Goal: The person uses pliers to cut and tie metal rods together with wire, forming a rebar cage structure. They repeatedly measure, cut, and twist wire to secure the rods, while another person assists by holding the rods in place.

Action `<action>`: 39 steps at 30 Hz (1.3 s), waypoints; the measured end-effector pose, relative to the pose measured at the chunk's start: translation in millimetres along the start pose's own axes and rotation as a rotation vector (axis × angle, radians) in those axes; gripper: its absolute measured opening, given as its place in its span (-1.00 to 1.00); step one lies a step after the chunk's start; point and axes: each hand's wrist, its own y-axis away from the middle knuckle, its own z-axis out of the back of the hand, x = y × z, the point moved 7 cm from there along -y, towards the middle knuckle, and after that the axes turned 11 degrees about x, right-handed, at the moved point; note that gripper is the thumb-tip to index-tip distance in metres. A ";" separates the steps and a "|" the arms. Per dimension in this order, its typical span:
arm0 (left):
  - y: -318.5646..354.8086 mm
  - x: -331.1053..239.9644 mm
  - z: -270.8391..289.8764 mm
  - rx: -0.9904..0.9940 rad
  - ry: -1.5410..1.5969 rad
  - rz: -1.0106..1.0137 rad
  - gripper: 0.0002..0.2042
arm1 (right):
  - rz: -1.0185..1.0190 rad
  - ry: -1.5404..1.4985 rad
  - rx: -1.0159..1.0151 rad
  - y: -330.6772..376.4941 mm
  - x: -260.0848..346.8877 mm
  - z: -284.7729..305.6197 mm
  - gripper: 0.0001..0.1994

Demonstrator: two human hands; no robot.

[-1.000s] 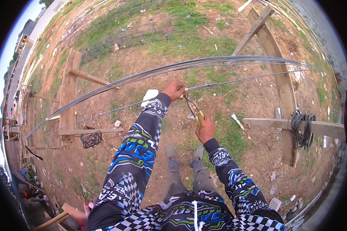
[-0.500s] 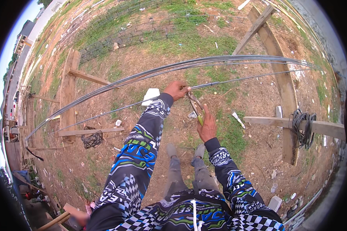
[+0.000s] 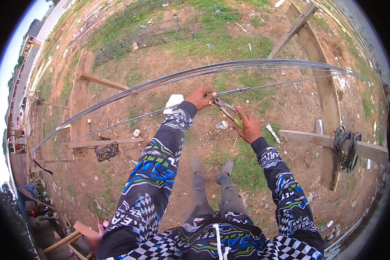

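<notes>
My left hand [image 3: 200,98] is closed around a thin steel rod [image 3: 154,112] at about the middle of its length. Pincers [image 3: 224,105] with green handles are in my right hand [image 3: 249,125], their jaws up against the rod beside my left fingertips. The handles slant down to the right from the jaws. Whether a tie wire sits in the jaws is too small to tell. Just beyond, a bundle of steel rods [image 3: 169,79] runs across from left to right, bending in the wide view.
Wooden trestles stand left [image 3: 80,95] and right [image 3: 318,73]. A coil of dark wire [image 3: 347,149] hangs on the right crossbar, another coil [image 3: 106,149] by the left one. Steel cages [image 3: 147,41] lie on the grass beyond. A white piece [image 3: 172,104] lies on the ground.
My right hand has swung outward to the right and slightly up, turning the pincers' handles from steep to more level. My left hand stays at the rod. The view has shifted slightly.
</notes>
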 end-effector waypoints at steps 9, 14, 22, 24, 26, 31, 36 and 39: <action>0.9 2.9 -0.7 -0.031 0.073 -0.012 -0.69 | -0.231 -0.161 -0.103 12.3 26.6 -35.9 -0.48; 0.9 -9.6 2.0 -0.001 0.038 0.004 -0.70 | -0.387 -1.131 0.336 6.3 2.9 -94.2 -0.48; 54.0 -68.7 16.3 -0.553 -0.197 -0.321 -0.73 | -0.445 -1.796 0.679 4.8 28.5 -80.5 -0.50; 90.4 -70.2 -13.2 -0.579 0.021 -0.125 -0.65 | -0.363 -1.723 0.651 2.5 27.8 -77.1 -0.61; 93.2 -38.6 -64.5 -0.525 0.554 0.347 -0.63 | -0.218 -1.574 0.632 4.9 25.7 -92.9 -0.69; 47.0 -22.2 -115.3 -0.190 1.394 0.389 -0.67 | -0.293 -1.543 0.569 6.0 34.7 -76.3 -0.56; 36.3 -11.4 -123.3 -0.425 1.300 0.387 -0.73 | -0.287 -0.657 0.028 35.0 46.7 -31.8 -0.34; 40.7 -33.1 -118.6 -0.643 1.114 0.431 -0.68 | -0.562 -0.329 -0.031 39.2 44.7 -47.1 -0.35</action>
